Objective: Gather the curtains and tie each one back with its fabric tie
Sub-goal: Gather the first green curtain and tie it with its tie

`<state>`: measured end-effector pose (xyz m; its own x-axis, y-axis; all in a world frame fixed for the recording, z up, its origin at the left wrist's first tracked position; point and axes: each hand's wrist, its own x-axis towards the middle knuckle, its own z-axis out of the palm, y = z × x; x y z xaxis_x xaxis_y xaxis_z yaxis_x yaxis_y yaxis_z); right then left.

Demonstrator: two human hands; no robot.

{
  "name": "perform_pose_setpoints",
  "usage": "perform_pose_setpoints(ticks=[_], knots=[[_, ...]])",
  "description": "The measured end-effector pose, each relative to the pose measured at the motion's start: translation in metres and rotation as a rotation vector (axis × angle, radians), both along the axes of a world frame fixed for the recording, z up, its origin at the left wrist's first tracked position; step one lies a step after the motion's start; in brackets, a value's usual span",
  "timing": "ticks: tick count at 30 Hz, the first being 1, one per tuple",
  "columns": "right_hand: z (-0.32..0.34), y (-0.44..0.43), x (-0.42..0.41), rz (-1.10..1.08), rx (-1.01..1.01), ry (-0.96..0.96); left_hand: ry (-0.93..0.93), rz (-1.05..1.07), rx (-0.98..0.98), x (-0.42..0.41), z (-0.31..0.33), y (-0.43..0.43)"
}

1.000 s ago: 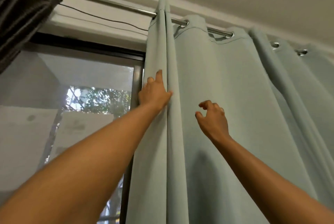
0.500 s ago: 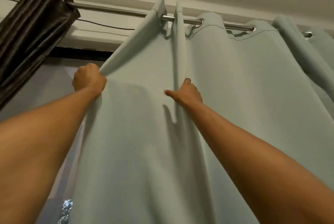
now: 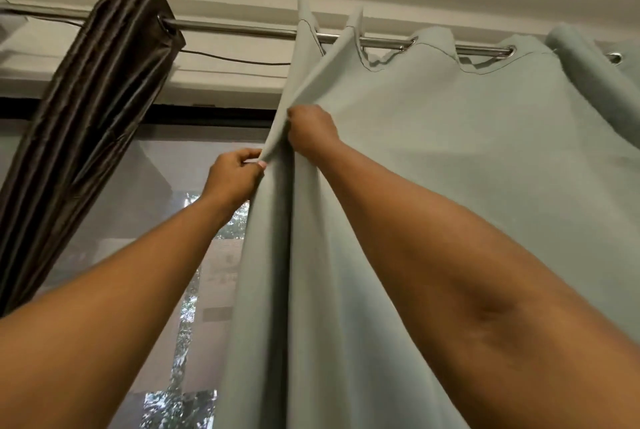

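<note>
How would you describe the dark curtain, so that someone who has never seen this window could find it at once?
Follow the metal rod under the ceiling to its left part. There the dark curtain hangs, bunched into tight pleats. Unlike the pale green curtain on the right, it is brown, glossy, and neither hand touches it.
</note>
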<state>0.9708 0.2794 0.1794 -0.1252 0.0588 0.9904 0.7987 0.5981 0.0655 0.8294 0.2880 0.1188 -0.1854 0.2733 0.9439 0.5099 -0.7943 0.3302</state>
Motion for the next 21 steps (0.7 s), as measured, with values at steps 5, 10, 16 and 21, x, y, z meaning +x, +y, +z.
perform_pose_setpoints(ticks=[5,10,16,21], knots=[[0.02,-0.007,0.005,-0.042,-0.055,-0.205,-0.171,-0.159,0.092,0.002,-0.004,0.006],[-0.027,0.024,0.065,-0.059,-0.362,-0.265,-0.208,-0.267,0.052,0.05,-0.003,0.015],[-0.056,0.068,0.159,0.153,-0.076,0.189,-0.095,-0.177,-0.014,0.136,-0.001,0.037],[-0.042,0.121,0.257,-0.131,-0.26,0.587,-0.048,0.091,0.034,0.18,0.019,0.06]])
